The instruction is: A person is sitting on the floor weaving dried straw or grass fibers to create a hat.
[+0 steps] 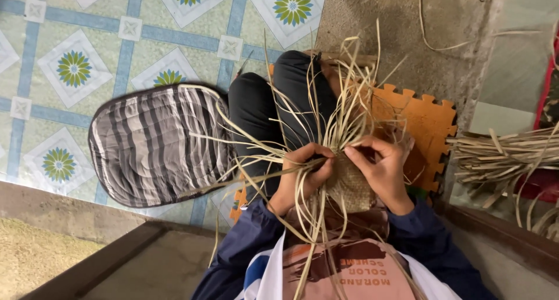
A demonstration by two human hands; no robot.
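Observation:
My left hand (300, 175) and my right hand (381, 166) meet over my lap on a small woven straw piece (349, 186). Several loose pale straw strands (343, 96) fan out from it, upward and to the left. The fingers of my left hand pinch a bundle of strands beside the woven part. With my right hand I grip the piece's top edge, thumb toward the left hand. My legs in black trousers (273, 102) stretch away under the strands.
A grey striped cushion (154, 146) lies on the patterned tile floor (75, 67) at my left. An orange foam puzzle mat (425, 122) is under me. A bundle of cut straw (506, 157) lies at the right by a concrete ledge.

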